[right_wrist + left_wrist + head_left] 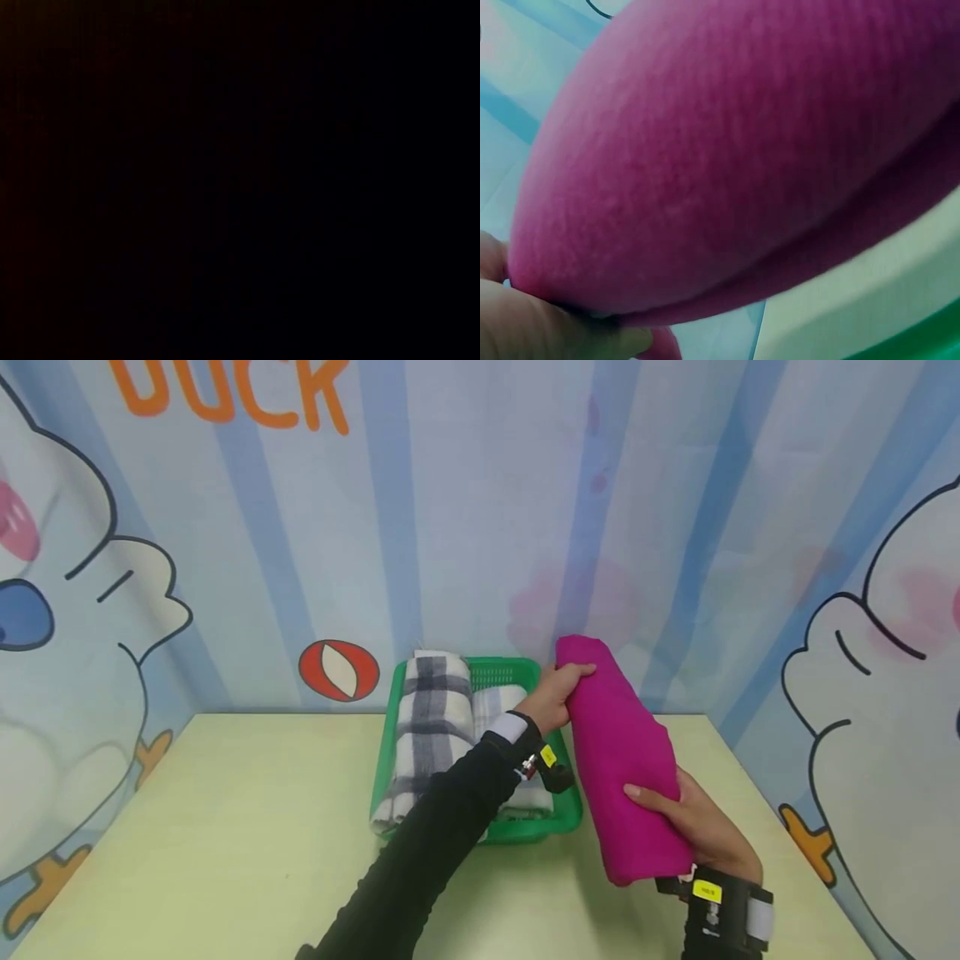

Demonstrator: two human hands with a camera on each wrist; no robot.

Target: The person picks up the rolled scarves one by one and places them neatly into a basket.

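A magenta rolled towel is held over the right side of the table, beside the green basket. My left hand grips the left side of its far end, the thumb lying on top. In the left wrist view the rolled towel fills most of the picture, with the left fingers at its lower left end. Near the other end my right hand holds it from the right, thumb on top and the other fingers hidden beneath. The right wrist view is almost black and shows nothing clear.
Inside the basket lie a grey-and-white checked rolled towel and a paler rolled one, partly covered by my left forearm. The pale yellow table meets a printed curtain at the back and sides.
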